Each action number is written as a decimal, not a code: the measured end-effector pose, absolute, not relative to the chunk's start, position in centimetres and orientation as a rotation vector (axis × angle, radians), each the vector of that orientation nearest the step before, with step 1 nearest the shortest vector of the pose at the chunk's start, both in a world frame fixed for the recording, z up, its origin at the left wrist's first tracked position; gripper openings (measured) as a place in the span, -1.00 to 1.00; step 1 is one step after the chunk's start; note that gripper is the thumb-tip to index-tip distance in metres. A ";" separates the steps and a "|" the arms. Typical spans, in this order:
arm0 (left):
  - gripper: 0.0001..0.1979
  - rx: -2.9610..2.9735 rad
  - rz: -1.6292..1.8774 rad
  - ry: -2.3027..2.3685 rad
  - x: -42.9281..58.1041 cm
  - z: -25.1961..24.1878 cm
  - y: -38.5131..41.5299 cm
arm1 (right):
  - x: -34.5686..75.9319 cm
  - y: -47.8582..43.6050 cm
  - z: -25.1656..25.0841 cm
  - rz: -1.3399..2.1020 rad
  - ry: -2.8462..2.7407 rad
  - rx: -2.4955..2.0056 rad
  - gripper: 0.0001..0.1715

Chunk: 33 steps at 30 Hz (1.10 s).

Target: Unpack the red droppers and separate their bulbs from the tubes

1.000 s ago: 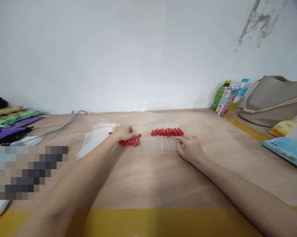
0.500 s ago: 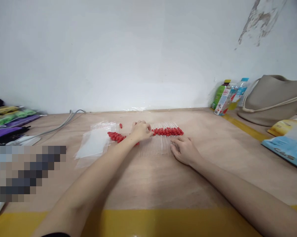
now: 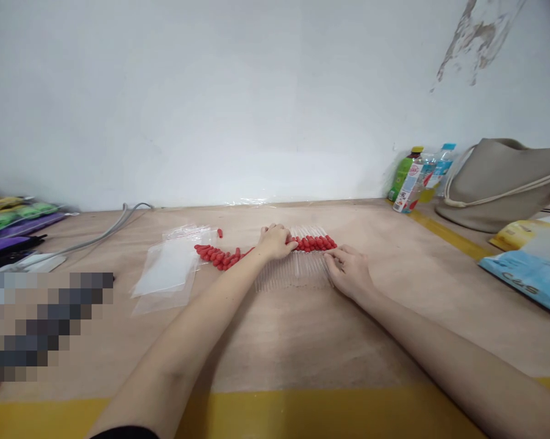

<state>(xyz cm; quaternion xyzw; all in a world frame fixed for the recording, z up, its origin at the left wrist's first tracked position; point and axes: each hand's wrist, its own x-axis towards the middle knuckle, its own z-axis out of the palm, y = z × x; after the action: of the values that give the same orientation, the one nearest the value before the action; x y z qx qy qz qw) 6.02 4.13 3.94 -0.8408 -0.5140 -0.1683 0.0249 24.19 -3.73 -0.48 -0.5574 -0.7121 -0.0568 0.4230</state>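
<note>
A row of thin clear sticks [image 3: 279, 274] lies side by side on the table, crossed by a band of red oval pieces [image 3: 314, 244]. My left hand [image 3: 277, 241] rests over the band with its fingers curled; what its fingertips hold is hidden. At the right end of the row is my right hand [image 3: 348, 268], thumb and forefinger pinched at the outermost sticks. More red pieces [image 3: 217, 257] trail off to the left, partly behind my left forearm. One loose red piece [image 3: 220, 233] lies further back.
Clear plastic bags with white sheets [image 3: 165, 268] lie left of the red pieces. A grey cable [image 3: 105, 235] and purple packs [image 3: 10, 244] are at the far left. Bottles [image 3: 410, 183], a grey bag [image 3: 499, 183] and a blue pack [image 3: 522, 274] stand or lie at the right.
My left hand has moved right along the red band. My right hand has shifted slightly right, and its thumb and forefinger have come together at the end of the row.
</note>
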 end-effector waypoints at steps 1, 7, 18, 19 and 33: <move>-0.77 -2.580 -0.551 -1.617 6.1 3.9 4.1 | 24.4 -3.6 -0.6 -0.125 -1.764 -1.384 -0.73; -0.81 -2.410 -0.836 -1.763 4.5 4.1 1.6 | 24.8 -3.1 -1.0 -0.112 -1.718 -1.289 -0.76; -0.90 -2.482 -0.910 -1.103 -2.2 2.2 -7.2 | 22.7 -5.4 0.6 -0.367 -2.079 -0.888 -0.38; -0.90 -2.481 -0.906 -1.072 -2.3 2.0 -7.3 | 22.5 -5.6 0.7 -0.382 -2.152 -0.849 -0.40; -0.71 -2.593 -0.905 -0.971 -1.0 1.5 -7.1 | 20.7 -5.8 -0.2 -0.333 -2.213 -0.654 -0.86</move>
<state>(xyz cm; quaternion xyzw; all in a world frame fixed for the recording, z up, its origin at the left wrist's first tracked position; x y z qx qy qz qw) -0.96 -7.13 1.51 -0.8844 -0.3311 -0.3085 0.1144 20.66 -5.77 -0.22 -0.2577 -0.8724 -0.1312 0.3940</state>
